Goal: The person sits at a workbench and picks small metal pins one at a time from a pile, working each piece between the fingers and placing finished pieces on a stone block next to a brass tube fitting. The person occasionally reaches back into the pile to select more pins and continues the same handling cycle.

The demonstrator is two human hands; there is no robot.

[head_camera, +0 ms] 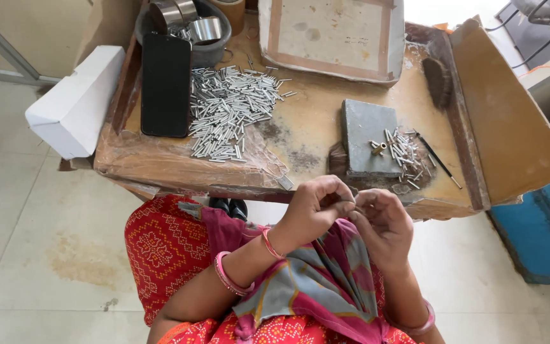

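While you sit low in front of the desk (160, 167), your two hands meet just off its near edge, above your lap, so whatever you pinch there stays close to your eyes and within reach of the stock. Your left hand (316, 207) is curled almost shut, thumb and fingertips pressed together toward the right; your right hand (383, 223) is cupped and half closed against it, fingers bent inward. Something very small seems to sit between the two sets of fingertips, but it is hidden, so I cannot tell what it is or which hand really has it.

The big heap of short metal tubes (230, 108) lies spread flat on the left part of the desk, easy to pick from one at a time. A smaller scatter of tubes (405, 153) rests just beside the grey stone block (367, 137), and a little brass piece (379, 148) stands at the block's right edge, right in front of your hands; the block gives a hard, flat spot near you. A thin dark stick (437, 159) lies slanted just past that scatter.

The black phone (165, 83) lies flat along the left rim, out of the working patch. Behind it the dark bowl (206, 52) keeps shiny metal rings (186, 16) together. The white box (74, 102) hangs off the desk's left side.
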